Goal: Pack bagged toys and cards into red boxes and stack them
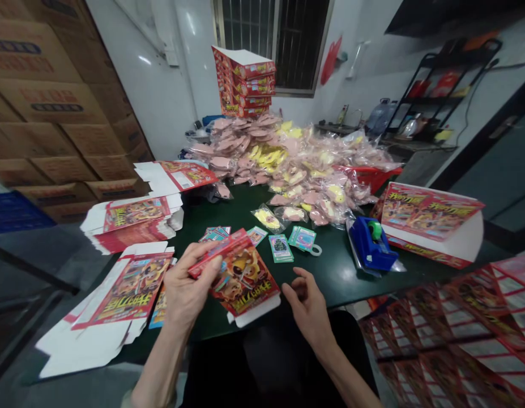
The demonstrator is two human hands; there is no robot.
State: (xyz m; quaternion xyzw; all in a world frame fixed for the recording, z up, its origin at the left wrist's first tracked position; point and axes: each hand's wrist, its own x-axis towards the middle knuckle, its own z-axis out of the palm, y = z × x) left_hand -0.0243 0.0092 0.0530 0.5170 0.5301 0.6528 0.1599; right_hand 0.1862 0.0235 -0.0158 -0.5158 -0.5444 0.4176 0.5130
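My left hand (188, 289) grips the upper left edge of a red printed carton (240, 280) that is partly folded up, its white flap hanging over the dark green table (338, 272). My right hand (307, 303) hovers just right of the carton, fingers loosely curled and apart, holding nothing. Small green and teal card packets (281, 248) lie on the table just beyond the carton.
Flat red carton blanks (126, 292) are stacked at the left. A big heap of pink and yellow bagged items (287, 158) fills the back. A blue tape dispenser (370, 245) and an assembled red box (432, 224) stand right. Brown cardboard boxes (54, 107) line the left wall.
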